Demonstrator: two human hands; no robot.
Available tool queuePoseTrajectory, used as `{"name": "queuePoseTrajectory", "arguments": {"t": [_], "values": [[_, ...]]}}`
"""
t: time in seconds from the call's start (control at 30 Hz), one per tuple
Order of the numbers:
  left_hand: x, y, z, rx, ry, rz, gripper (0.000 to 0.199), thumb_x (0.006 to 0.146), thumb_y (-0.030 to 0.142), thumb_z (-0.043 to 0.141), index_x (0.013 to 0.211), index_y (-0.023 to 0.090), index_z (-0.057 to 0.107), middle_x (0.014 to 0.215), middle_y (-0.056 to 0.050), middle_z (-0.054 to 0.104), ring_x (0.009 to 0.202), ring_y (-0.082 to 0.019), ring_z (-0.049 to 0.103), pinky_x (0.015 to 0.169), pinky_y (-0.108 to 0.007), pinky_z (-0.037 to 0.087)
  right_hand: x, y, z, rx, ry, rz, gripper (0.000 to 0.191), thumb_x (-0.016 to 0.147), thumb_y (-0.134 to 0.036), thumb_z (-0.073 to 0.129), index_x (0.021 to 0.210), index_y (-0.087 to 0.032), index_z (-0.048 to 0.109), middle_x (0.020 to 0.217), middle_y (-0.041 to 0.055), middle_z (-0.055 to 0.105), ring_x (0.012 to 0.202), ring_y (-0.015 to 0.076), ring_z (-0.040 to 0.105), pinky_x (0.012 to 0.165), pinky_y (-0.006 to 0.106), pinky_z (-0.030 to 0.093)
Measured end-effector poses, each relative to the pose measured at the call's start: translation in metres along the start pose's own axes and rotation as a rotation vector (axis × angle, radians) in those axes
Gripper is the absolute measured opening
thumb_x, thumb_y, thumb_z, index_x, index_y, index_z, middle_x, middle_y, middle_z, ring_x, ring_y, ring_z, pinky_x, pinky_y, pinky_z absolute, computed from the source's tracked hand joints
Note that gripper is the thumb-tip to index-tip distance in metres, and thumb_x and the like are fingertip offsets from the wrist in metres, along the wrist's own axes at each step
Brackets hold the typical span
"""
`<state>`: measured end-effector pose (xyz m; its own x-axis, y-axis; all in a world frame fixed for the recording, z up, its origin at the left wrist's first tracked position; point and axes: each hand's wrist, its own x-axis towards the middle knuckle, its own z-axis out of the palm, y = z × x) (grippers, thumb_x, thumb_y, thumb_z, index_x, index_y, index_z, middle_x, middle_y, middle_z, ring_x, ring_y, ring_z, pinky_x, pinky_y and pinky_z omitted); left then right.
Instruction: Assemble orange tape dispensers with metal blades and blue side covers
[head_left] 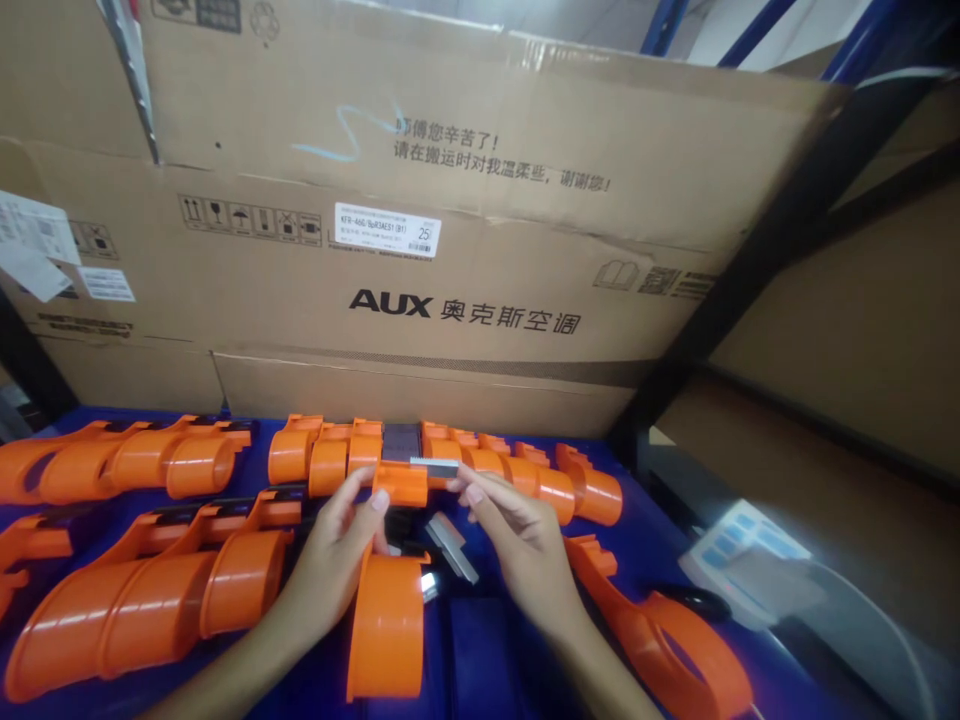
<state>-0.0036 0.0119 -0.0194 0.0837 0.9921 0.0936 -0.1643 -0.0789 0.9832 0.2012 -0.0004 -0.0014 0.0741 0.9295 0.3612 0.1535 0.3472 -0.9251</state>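
My left hand (346, 525) grips an orange tape dispenser (387, 625) by its upper end, thumb in front. The round part of the dispenser hangs down below the hand. A small serrated metal blade (438, 467) lies against the dispenser's top edge, pinched at its right end by the thumb and fingers of my right hand (514, 520). Between and below the hands, more metal blades (452, 548) rest on the blue surface.
Rows of orange dispensers (154, 600) stand at the left, with others (555, 492) behind and at the right. A cardboard wall (450, 270) closes off the back. A white-and-blue package (742, 550) lies far right.
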Motion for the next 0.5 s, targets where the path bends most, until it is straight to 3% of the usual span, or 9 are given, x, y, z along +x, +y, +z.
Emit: {"name": "queuePoseTrajectory", "arguments": {"t": [0.17, 0.37, 0.5], "values": [[0.0005, -0.0013, -0.001, 0.019, 0.029, 0.016, 0.037, 0.084, 0.056, 0.067, 0.088, 0.019, 0.072, 0.053, 0.003, 0.055, 0.051, -0.016, 0.051, 0.05, -0.026, 0.045, -0.0028, -0.0014, 0.0011, -0.084, -0.104, -0.131, 0.025, 0.098, -0.032, 0.063, 0.118, -0.027, 0.078, 0.112, 0.006, 0.074, 0.107, 0.024, 0.068, 0.1, 0.041, 0.051], [0.0, -0.0073, 0.0011, 0.096, -0.053, 0.006, 0.039, 0.092, 0.054, 0.061, 0.076, 0.019, 0.064, 0.058, 0.003, 0.055, 0.056, -0.013, 0.048, 0.054, -0.022, 0.042, -0.0029, -0.0012, 0.0075, -0.208, -0.232, -0.202, 0.027, 0.102, -0.03, 0.057, 0.119, -0.023, 0.076, 0.107, 0.0069, 0.07, 0.098, 0.0217, 0.066, 0.088, 0.034, 0.053], [0.0029, -0.0048, 0.0001, 0.089, -0.087, 0.013, 0.041, 0.09, 0.053, 0.063, 0.067, 0.02, 0.059, 0.057, 0.003, 0.056, 0.055, -0.013, 0.048, 0.055, -0.022, 0.041, -0.0016, -0.0013, 0.0047, -0.324, -0.277, -0.253, 0.027, 0.104, -0.029, 0.052, 0.112, -0.02, 0.076, 0.093, 0.0057, 0.069, 0.084, 0.0196, 0.064, 0.078, 0.033, 0.053]]}}
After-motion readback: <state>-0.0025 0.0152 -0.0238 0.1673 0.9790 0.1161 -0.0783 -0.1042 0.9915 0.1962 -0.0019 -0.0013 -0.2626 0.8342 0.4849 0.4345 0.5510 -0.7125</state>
